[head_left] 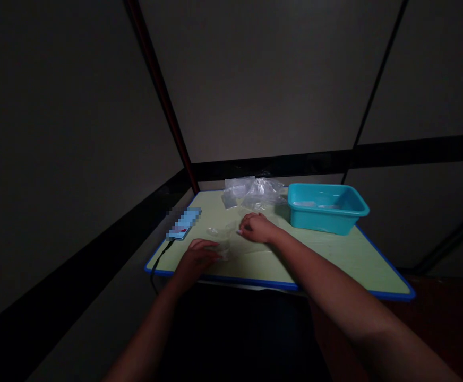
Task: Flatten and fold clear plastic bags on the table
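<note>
A clear, thin plastic bag (242, 246) lies flat on the table between my two hands. My left hand (198, 257) is at its left end, fingertips and thumb closed on the crinkled plastic. Over the bag's upper part, my right hand (258, 228) is closed with its fingers curled down. A small whitish spot shows at those fingertips; I cannot make out what it is. A little crumpled piece of clear plastic (212, 231) lies just beyond my left hand.
Clear plastic bags (261, 192) are heaped at the back of the blue-edged table (327, 249). A turquoise basin (321, 220) stands on the right with whitish pieces inside. At the left edge lies a phone (184, 224) with a black cable (157, 262). Walls stand behind and left.
</note>
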### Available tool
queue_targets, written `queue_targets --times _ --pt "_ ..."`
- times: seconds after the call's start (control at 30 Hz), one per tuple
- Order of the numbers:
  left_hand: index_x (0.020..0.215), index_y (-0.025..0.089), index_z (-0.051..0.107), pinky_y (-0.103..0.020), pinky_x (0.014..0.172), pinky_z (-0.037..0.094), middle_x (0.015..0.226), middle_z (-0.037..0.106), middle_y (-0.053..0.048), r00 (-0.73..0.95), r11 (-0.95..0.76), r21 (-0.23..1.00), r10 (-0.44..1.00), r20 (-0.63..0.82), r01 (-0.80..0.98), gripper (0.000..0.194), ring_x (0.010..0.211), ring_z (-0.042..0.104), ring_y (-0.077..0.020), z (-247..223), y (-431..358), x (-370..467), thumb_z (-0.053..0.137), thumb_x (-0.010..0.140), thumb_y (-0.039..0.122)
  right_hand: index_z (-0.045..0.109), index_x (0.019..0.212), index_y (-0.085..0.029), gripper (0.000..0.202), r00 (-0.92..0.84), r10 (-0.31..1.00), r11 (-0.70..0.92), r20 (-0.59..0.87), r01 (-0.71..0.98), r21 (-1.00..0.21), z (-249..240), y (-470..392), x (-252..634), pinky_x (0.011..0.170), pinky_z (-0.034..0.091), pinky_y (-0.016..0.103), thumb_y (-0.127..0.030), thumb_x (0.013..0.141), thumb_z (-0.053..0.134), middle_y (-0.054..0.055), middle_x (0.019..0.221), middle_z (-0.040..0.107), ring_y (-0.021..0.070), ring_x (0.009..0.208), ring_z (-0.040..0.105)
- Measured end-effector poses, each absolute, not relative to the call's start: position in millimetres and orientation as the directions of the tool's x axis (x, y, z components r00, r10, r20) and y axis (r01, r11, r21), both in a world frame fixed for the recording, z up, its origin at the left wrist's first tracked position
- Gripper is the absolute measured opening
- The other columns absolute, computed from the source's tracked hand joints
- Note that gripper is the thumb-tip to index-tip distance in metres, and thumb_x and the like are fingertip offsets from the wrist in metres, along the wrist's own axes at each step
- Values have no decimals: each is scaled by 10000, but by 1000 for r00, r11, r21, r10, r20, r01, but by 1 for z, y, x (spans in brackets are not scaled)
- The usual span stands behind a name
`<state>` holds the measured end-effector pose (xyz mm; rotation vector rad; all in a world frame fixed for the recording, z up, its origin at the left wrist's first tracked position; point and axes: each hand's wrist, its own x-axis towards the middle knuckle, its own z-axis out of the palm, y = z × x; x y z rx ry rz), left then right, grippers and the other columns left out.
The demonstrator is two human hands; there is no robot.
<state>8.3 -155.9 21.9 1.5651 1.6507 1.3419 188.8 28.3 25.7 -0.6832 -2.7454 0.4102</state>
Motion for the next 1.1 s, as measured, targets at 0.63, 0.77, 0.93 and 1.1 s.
queue_targets --times 0.63,0.77,0.93,1.1 --pt "1287 178 488 -572 1083 167 1427 405 -118 -92 63 111 955 281 992 469 1377 218 -281 13 -141 21 427 893 424 675 1062 -343 298 -910 399 854 109 326 -405 29 18 191 987 85 685 -470 830 538 82 1398 440 323 1349 241" --pt "1414 153 299 -571 1085 157 1505 244 -128 -120 120 3 985 124 993 629 1399 152 -275 6 -121 28 354 895 504 700 995 -347 262 -924 377 844 60 316 -433 33 16 193 1005 75 671 -467 842 526 51 1423 409 304 1372 192" --pt "1452 171 207 -620 1062 98 1519 176 -151 -156 156 -38 988 2 987 803 1405 83 -310 -1 -116 21 310 832 670 667 1078 -366 318 -929 369 844 20 326 -425 32 16 193 1000 51 682 -508 832 523 41 1461 340 324 1382 142" --pt "1457 246 201 -658 1038 61 1520 189 -134 -178 178 -46 984 20 983 808 1397 86 -349 -3 -119 23 258 808 724 576 1217 -365 456 -928 373 850 4 340 -401 26 17 190 1008 20 672 -567 813 515 54 1499 247 313 1393 86"
